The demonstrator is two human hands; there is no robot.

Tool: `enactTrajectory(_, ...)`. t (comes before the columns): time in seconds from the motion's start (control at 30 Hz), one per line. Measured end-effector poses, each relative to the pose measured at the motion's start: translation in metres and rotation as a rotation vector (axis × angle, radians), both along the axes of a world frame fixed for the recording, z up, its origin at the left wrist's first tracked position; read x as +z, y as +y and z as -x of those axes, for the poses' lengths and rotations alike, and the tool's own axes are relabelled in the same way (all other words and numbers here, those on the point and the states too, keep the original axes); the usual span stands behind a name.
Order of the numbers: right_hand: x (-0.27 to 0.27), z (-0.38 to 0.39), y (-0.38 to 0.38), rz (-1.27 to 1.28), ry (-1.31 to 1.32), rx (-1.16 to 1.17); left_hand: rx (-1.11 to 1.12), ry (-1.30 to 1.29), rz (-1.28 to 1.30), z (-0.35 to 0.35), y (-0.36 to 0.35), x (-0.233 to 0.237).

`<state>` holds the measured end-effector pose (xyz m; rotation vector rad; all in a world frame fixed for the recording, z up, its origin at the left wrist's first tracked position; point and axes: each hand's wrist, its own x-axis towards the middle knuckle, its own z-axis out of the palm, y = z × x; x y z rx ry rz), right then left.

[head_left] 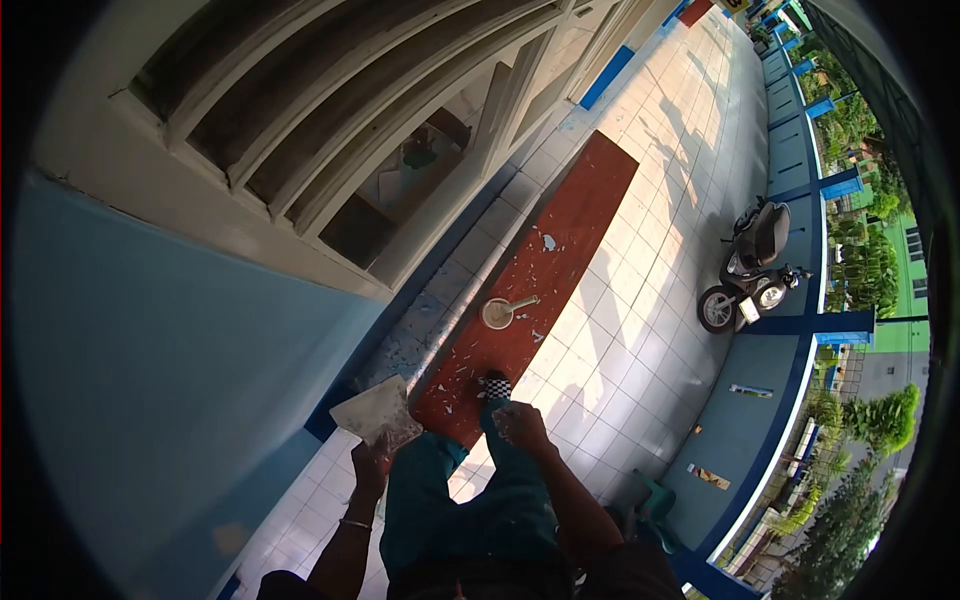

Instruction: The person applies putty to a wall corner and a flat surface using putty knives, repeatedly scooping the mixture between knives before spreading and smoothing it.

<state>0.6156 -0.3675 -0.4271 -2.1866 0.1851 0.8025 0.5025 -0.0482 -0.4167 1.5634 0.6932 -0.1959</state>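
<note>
My left hand [371,458] is closed on the near edge of a flat, squarish, whitish board [376,410] with grey smears on it. The board is tilted beside the end of a long red bench [560,235]. My right hand [524,428] has its fingers curled in above my right knee; whatever they hold, if anything, is hidden. On the bench stands a small white tub [496,314] of pale paste, with a light-handled tool [524,303] resting across its rim. One foot in a checkered shoe [494,386] is on the bench.
White flakes [549,242] are scattered over the bench. To the left are a blue wall [180,330] and a louvered window [330,110]. A scooter [758,262] stands on the tiled floor [640,290] by the low blue wall [760,430] at right.
</note>
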Motion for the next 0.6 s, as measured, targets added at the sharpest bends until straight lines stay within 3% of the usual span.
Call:
enactTrajectory(0.03,-0.025,-0.014,-0.023,0.163,-0.086,0.044,-0.026,0.028,-0.011,-0.015,-0.002,-0.002)
enactTrajectory(0.07,-0.067,-0.025,-0.049,0.323,-0.271,0.217,0.103,0.019,0.100,-0.031,-0.011,-0.006)
enactTrajectory(0.1,-0.064,-0.051,-0.052,0.397,-0.195,0.106,0.086,0.031,0.030,-0.038,-0.014,-0.033)
enactTrajectory(0.17,-0.087,-0.092,-0.059,0.408,-0.305,0.037,0.047,0.063,-0.113,-0.044,-0.012,-0.102)
enactTrajectory(0.27,-0.169,-0.155,-0.068,0.493,-0.498,0.231,-0.037,0.091,-0.115,-0.062,-0.017,-0.185)
enactTrajectory(0.33,-0.227,-0.191,-0.068,0.528,-0.596,0.340,-0.021,0.121,-0.019,-0.081,-0.020,-0.230)
enactTrajectory(0.43,-0.314,-0.240,-0.065,0.782,-0.723,0.544,0.071,0.077,0.128,-0.112,-0.028,-0.291)
enactTrajectory(0.53,-0.372,-0.266,-0.064,1.024,-0.581,0.716,0.083,0.030,0.121,-0.135,-0.033,-0.396)
enactTrajectory(0.6,-0.408,-0.282,-0.066,0.993,-0.218,0.810,0.085,0.042,0.156,-0.157,-0.039,-0.443)
